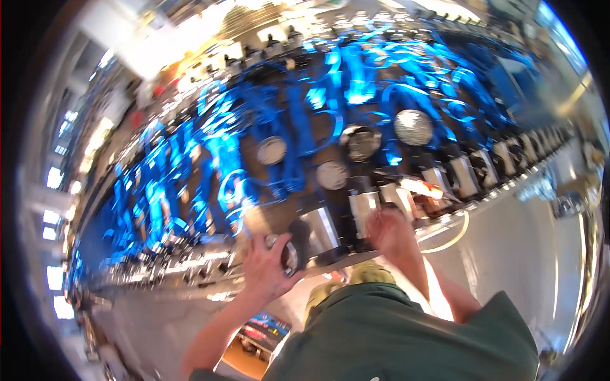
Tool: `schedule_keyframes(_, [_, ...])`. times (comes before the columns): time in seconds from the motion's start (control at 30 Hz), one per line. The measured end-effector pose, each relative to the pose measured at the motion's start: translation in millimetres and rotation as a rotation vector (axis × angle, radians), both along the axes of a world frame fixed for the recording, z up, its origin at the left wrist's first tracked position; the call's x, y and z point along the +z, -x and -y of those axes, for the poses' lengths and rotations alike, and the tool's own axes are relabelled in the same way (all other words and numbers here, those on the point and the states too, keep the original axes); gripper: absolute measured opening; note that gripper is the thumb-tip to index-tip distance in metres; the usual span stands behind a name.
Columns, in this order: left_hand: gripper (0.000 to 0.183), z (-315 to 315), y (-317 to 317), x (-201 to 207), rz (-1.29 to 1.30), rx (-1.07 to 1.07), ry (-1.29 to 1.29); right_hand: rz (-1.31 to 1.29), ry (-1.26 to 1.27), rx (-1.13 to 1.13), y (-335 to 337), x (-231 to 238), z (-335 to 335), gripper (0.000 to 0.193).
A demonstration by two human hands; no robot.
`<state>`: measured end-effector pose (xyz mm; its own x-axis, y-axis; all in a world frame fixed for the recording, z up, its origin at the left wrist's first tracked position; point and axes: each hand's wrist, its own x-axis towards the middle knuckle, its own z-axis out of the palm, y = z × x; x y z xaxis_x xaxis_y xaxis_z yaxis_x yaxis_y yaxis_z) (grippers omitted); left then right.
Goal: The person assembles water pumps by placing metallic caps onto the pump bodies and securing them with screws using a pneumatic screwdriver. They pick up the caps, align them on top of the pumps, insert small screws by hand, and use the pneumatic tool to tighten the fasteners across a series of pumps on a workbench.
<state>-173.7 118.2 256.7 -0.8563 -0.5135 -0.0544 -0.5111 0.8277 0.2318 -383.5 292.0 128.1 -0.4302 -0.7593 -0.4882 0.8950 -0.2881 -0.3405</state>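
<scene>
My left hand (264,268) is at the near edge of the bench, its thumb and fingers gripping a black round part (300,244) with a shiny metal face. Just right of that part stands a silver cylinder (323,227) with black ends. A second silver cylinder (363,211) is beside it. Against this one, at its right side, is my right hand (391,232), fingers curled and blurred by motion. Whether it grips anything cannot be made out. Beyond the hands, round metal discs (332,174) lie on the bench.
Bundles of blue tubing or cable (222,152) cover much of the long bench. More silver and black cylinders (465,174) line its near edge to the right. An open box (254,343) with colourful contents is below my left forearm. A yellow hose (454,241) loops at the right.
</scene>
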Motion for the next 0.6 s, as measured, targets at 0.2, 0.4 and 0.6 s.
schedule_keyframes(0.2, [0.1, -25, -78, 25, -0.588, 0.085, 0.042, 0.448, 0.041, 0.53, -105, 78, 108, 0.065])
schedule_keyframes(0.4, [0.084, -49, -186, -87, -0.89, 0.792, -1.117, -0.288, -0.013, 0.398, -151, 45, 187, 0.042])
schedule_keyframes(0.6, [0.034, 76, -173, -163, -0.592, 0.817, -1.62, -1.16, 0.203, 0.338, -201, -22, 261, 0.067])
